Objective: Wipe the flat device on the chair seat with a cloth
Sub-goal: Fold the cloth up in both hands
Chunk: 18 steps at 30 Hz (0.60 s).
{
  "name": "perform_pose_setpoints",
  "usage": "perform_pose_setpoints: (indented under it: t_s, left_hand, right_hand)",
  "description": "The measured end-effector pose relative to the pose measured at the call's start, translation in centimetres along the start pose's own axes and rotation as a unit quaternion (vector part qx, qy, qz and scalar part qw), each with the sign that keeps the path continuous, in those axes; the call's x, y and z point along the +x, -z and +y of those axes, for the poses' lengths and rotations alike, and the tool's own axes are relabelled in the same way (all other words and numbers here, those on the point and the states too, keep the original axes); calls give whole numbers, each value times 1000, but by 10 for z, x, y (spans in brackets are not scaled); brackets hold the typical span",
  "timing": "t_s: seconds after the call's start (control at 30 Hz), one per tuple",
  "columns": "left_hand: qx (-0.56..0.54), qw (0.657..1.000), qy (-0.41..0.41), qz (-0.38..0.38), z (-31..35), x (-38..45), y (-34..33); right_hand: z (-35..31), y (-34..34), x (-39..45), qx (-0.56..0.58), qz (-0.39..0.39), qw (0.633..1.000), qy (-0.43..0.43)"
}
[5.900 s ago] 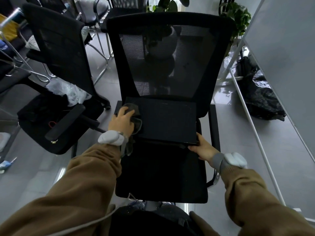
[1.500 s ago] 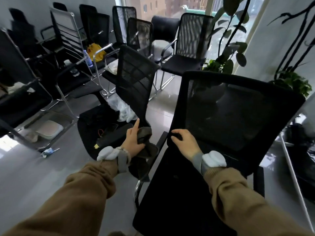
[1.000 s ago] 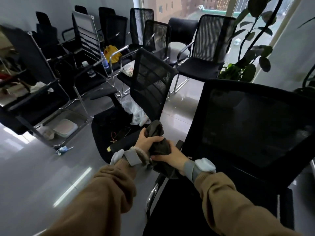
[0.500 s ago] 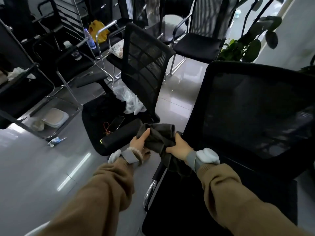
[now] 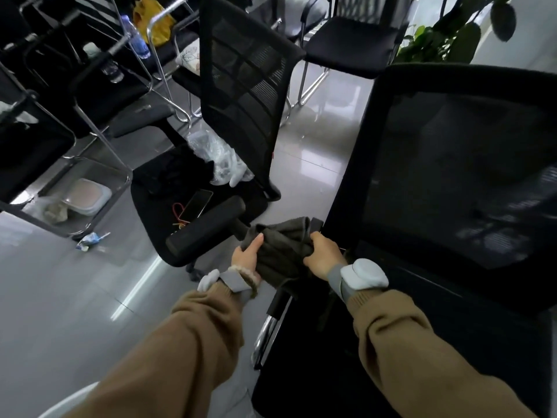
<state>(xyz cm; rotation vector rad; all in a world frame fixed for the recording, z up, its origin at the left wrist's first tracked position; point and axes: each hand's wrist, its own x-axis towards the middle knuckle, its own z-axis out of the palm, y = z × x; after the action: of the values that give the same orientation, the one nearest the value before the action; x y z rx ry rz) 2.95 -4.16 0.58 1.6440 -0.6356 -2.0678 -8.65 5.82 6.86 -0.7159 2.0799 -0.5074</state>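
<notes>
Dark olive-grey cloth (image 5: pixel 280 251), bunched and creased, hangs between our two hands above the left edge of the black mesh-backed office chair (image 5: pixel 452 182) that fills the right side of the scene. Our left hand (image 5: pixel 245 256) grips the cloth's left side with the thumb pressed flat on top and the other fingers curled beneath, and our right hand (image 5: pixel 322 254) clenches its right side, the knuckles turned toward us. Both wrists carry a pale grey band with a white rounded pod, and both arms wear tan knitted sleeves (image 5: pixel 187 351). The flat device we are meant to wipe is hard to make out: the seat behind our right wrist is dark and blurred, and we cannot tell its outline there. To the left, a second black mesh chair (image 5: pixel 241 86) stands just beside ours, its seat holding a dark smartphone (image 5: pixel 196 203), a red cord and a crumpled clear plastic bag (image 5: pixel 220 161). Farther left, chrome-framed chairs crowd the glossy grey tiled floor (image 5: pixel 60 297), and a green leafy plant (image 5: pixel 446 34) rises at the far right.
</notes>
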Motion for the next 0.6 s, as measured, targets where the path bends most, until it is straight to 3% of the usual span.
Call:
perform_pose_setpoints:
  t_s: [0.23, 0.37, 0.47, 0.6]
  left_hand:
    - [-15, 998, 38, 55, -48, 18, -12]
    - [118, 989, -5, 86, -61, 25, -16]
    - [250, 961, -9, 122, -63, 30, -17]
    - [341, 925, -32, 168, -62, 25, -23]
  right_hand:
    - [4, -2, 9, -55, -27, 996, -69]
    - [4, -3, 8, -27, -7, 998, -56]
    - [5, -3, 5, 4, 21, 999, -39]
    - [6, -4, 5, 105, 60, 993, -9]
